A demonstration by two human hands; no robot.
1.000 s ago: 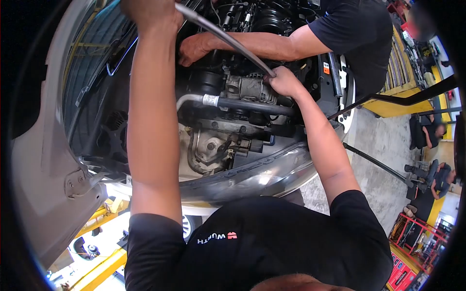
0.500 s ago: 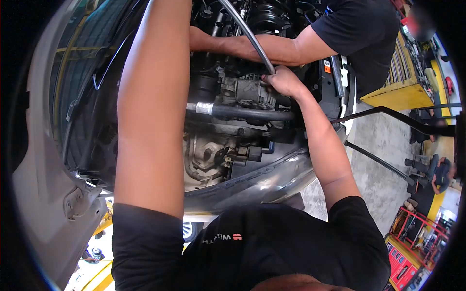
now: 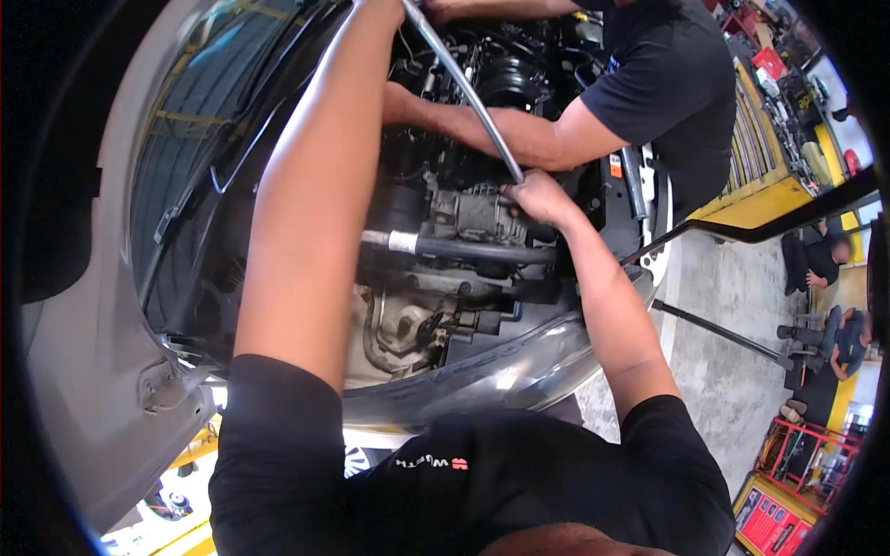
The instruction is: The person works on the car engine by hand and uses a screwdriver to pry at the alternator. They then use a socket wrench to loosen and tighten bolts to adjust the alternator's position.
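Note:
A long silver metal bar (image 3: 464,85) slants across the engine bay (image 3: 426,278) from the top edge down to my right hand (image 3: 540,198). That hand is closed around the bar's lower end, above a ribbed metal engine part (image 3: 477,213). My left forearm (image 3: 311,204) stretches up to the top edge beside the bar's upper end. Of my left hand (image 3: 378,9) only the part by the wrist shows; its fingers are cut off or hidden, so its grip cannot be made out. A black hose with a white label (image 3: 402,242) runs below my right hand.
Another person's arm (image 3: 501,130) reaches into the engine bay from the right, its hand partly behind my left arm. A black bar (image 3: 769,222) crosses at right. Yellow cabinet (image 3: 756,199), red cart (image 3: 769,519) and people farther off stand beyond the bumper (image 3: 482,380).
The view has shifted, so the engine bay sits lower and more of the bar's upper part and the co-worker's second arm shows. My right hand still grips the bar's lower end.

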